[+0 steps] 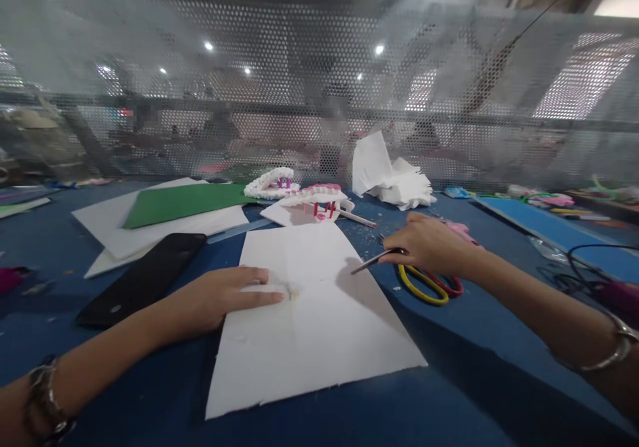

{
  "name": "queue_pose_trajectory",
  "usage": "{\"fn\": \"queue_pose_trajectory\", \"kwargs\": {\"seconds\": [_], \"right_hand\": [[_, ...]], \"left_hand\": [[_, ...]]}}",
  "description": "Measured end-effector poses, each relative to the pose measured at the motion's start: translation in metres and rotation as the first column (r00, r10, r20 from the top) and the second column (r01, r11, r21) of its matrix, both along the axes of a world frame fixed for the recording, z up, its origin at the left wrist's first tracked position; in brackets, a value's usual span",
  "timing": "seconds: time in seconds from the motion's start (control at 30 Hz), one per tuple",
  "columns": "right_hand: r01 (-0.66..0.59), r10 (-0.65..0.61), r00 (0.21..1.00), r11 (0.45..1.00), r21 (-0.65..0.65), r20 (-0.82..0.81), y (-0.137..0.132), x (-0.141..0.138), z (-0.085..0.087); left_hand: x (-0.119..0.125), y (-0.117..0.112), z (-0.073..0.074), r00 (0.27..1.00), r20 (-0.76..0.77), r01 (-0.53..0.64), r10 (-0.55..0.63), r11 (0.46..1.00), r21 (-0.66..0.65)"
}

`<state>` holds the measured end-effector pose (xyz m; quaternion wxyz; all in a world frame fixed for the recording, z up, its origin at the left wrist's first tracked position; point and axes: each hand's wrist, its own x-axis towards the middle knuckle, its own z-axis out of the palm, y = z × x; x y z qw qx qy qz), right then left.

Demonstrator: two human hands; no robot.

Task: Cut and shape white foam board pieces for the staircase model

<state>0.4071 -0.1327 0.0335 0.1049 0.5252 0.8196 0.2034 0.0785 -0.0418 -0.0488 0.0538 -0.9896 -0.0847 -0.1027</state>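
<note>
Tabletop (474,367): covered in blue, near to far.
Far edge: closed off by a grey perforated screen (299,68).
Light: round ceiling lights (379,49) are seen through it.
Far right: a bright window (579,88) is seen.

White sheet (319,327): a large rectangle of paper or thin board that I see lying flat on the blue table (474,367), with its long side running away from me. Faint crease lines cross its far half, a small brownish smudge sits near the middle, and the near edge is roughly cut. My left hand (224,297) lies palm-down on its left edge.

Thin metal tool (372,261): slim, silvery and pointed, pinched in my right hand (429,244). It is tilted low, with its tip at the sheet's right edge; I cannot tell whether they touch.
</note>
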Motion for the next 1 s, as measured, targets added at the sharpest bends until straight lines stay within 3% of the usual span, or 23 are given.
{"fn": "queue_pose_trajectory", "kwargs": {"seconds": [0.1,0.27,0.33,0.4,0.43,0.53,0.7,1.0], "right_hand": [[-0.080,0.080,0.987,0.997,-0.005,0.136,0.006,-0.015,0.016],[-0.227,0.212,0.920,0.974,0.007,0.329,0.028,-0.064,0.065],[-0.203,0.187,0.933,0.979,0.021,0.308,0.037,-0.079,0.079],[-0.154,0.141,0.976,0.986,0.070,0.163,0.042,-0.079,0.084],[-0.126,0.122,0.991,0.989,0.080,0.049,0.044,-0.074,0.082],[0.024,-0.048,0.962,0.996,-0.090,-0.270,0.041,-0.042,0.064],[0.084,-0.158,0.917,0.974,-0.210,-0.366,0.024,0.007,0.029],[0.200,-0.263,0.796,0.964,-0.173,-0.546,0.026,0.009,0.004]], "left_hand": [[0.003,-0.001,0.004,1.000,-0.007,0.022,-0.022,1.000,0.019],[0.009,-0.006,0.014,0.999,-0.041,0.019,-0.020,1.000,-0.016],[0.010,-0.008,0.015,0.997,-0.078,-0.016,0.016,1.000,0.000],[0.009,-0.008,0.014,0.996,-0.089,-0.026,0.029,0.999,0.027],[0.008,-0.008,0.012,0.996,-0.078,-0.029,0.031,0.999,0.037],[0.004,-0.006,0.006,0.999,-0.033,-0.027,0.028,0.998,0.049],[0.000,-0.005,-0.004,0.997,0.023,-0.074,0.073,0.996,0.057],[0.000,-0.007,-0.005,0.993,0.033,-0.113,0.112,0.993,0.031]]}}
